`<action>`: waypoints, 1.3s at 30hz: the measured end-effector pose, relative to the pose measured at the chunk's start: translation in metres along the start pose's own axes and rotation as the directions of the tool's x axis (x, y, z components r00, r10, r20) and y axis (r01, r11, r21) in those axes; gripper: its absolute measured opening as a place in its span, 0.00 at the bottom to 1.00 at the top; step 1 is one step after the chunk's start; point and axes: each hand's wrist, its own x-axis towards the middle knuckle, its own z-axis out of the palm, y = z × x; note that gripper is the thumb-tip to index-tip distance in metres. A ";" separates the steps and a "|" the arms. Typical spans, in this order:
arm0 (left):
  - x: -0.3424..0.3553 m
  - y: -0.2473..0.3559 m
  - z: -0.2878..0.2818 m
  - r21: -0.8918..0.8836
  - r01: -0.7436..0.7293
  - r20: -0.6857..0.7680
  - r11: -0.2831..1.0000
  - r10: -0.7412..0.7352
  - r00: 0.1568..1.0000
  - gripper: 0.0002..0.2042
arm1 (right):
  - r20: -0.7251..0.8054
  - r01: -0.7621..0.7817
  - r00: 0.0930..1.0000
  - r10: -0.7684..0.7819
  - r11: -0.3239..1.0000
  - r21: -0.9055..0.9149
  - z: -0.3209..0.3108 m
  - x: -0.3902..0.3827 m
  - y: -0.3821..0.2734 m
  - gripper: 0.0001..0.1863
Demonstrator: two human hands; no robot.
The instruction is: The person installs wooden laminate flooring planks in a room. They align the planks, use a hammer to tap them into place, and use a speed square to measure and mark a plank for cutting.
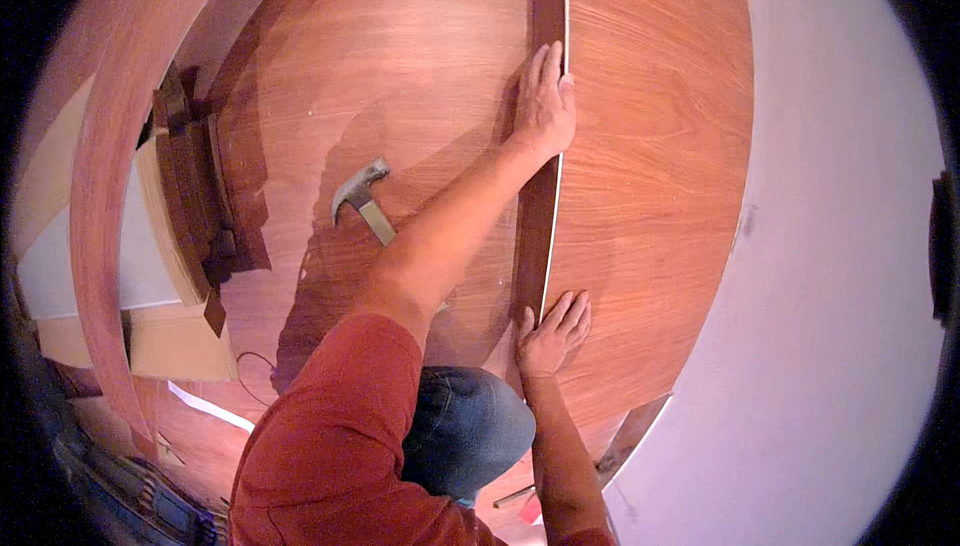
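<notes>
A long, narrow dark wooden board (540, 201) with a pale edge runs from far to near across a wide wood-grain panel (640, 166). Higher up the board, my left hand (545, 106) straddles it, fingers straight along its dark face and thumb over the pale edge. Closer to me, my right hand (556, 339) rests across the same board. Its thumb lies on the dark side, while the fingers are spread out toward the panel on the right. A claw hammer (367, 198) lies on the panel left of my left forearm, which hides part of its handle.
At the left stand a curved wooden strip (95, 236) and stacked dark wooden moulding pieces (195, 176) beside a pale frame. A pale grey surface (830, 246) borders the panel on the right. My knee in blue jeans (465, 431) is close to the board's near end.
</notes>
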 end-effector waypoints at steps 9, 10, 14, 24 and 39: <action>-0.164 -0.008 -0.047 0.113 -0.157 0.444 0.981 0.092 0.891 0.40 | 0.025 -0.050 0.999 0.049 0.996 0.080 -0.017 -0.002 -0.008 0.39; -0.181 -0.004 -0.054 0.137 -0.201 0.487 0.970 0.111 0.866 0.41 | 0.021 -0.054 0.998 0.053 0.995 0.083 -0.017 -0.002 -0.007 0.39; -0.213 0.033 -0.075 0.332 -0.219 0.665 0.917 -0.063 0.744 0.48 | 0.004 -0.144 0.989 0.145 0.981 0.129 -0.011 -0.006 0.000 0.36; -0.214 0.006 -0.060 0.151 -0.193 0.700 0.970 0.033 0.714 0.50 | 0.501 -0.499 0.683 0.531 -0.161 0.851 0.014 -0.188 -0.056 0.34; -0.261 0.019 -0.052 0.324 -0.010 0.852 0.946 -0.287 0.438 0.39 | 0.819 -0.166 0.349 0.456 -0.830 0.533 0.031 -0.251 0.001 0.40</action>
